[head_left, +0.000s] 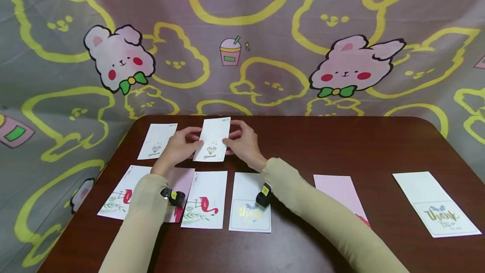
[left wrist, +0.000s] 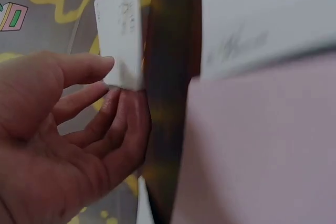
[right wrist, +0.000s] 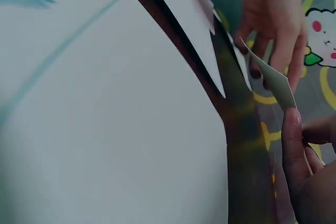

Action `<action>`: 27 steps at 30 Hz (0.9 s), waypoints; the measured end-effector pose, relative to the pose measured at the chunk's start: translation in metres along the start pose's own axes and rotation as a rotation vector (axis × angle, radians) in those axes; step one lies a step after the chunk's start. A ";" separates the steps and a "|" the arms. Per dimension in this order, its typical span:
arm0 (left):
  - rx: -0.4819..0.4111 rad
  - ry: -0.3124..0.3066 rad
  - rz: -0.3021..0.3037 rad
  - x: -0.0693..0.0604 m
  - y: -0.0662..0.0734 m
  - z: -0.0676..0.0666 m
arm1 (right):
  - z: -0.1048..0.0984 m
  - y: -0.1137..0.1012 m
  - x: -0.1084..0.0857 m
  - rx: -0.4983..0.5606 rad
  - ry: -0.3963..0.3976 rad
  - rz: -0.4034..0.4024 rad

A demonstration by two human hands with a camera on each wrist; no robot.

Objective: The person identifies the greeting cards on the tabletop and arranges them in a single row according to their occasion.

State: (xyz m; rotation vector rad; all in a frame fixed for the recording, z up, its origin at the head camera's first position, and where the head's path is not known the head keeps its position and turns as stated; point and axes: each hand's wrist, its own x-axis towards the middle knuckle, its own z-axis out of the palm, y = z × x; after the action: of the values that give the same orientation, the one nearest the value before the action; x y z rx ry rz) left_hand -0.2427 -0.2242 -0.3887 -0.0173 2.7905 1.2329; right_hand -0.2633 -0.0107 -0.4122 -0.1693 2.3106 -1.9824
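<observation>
Both hands hold a white card with a diamond drawing and the word "Diamonds", face up, towards the back of the table. Its left edge is pinched by the left hand, thumb on the face and fingers behind. On the opposite edge the right hand grips it, also with the thumb in front. The left wrist view shows the left thumb against the card, and the right wrist view sees the card nearly edge-on. A similar diamond card lies left of it, partly covered by the left hand.
A front row on the brown table has flamingo cards, a pink card under the left arm and a "Thank" card. Rightward lie a pink card and a "Thank you" card. A patterned curtain hangs behind.
</observation>
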 end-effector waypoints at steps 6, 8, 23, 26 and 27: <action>0.275 0.129 0.049 0.004 -0.018 -0.031 | 0.017 -0.004 0.013 -0.093 -0.051 -0.063; 0.351 0.140 0.019 0.006 -0.024 -0.041 | 0.020 -0.005 0.017 -0.145 -0.065 -0.084; 0.493 -0.029 -0.080 0.017 -0.053 -0.063 | 0.049 -0.003 0.030 -0.563 -0.113 -0.174; 0.473 -0.035 -0.096 0.016 -0.054 -0.064 | 0.055 -0.004 0.032 -0.642 -0.146 -0.165; 0.461 -0.037 -0.106 0.016 -0.055 -0.065 | 0.058 -0.005 0.033 -0.666 -0.156 -0.162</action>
State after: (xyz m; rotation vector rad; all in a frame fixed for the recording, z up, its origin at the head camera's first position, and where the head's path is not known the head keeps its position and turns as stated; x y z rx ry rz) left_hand -0.2611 -0.3085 -0.3871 -0.1060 2.9231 0.5412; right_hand -0.2877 -0.0730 -0.4164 -0.5438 2.8174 -1.1153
